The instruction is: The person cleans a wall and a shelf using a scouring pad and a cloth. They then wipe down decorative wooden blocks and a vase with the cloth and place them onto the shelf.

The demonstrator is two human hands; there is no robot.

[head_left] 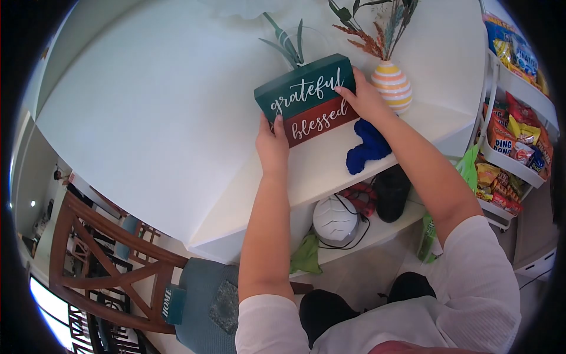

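Observation:
A dark green wooden block sign (306,82) lettered "grateful" rests on top of a red block sign (321,123) lettered "blessed" on the white shelf. My left hand (272,144) grips the left end of the green sign, its thumb on the lower front and close to the red one. With my right hand (368,100) I hold the green sign's right end, thumb across the front face. The fingers behind the signs are hidden. A crumpled blue cloth (368,147) lies beside the red sign, below my right wrist.
A striped vase (391,87) with dried stems stands right of the signs. The lower shelf holds a white rounded object (335,219) with a black cord. At left is a wooden chair (118,277) with a "HOME" block (174,304); at right, a snack cart (522,162).

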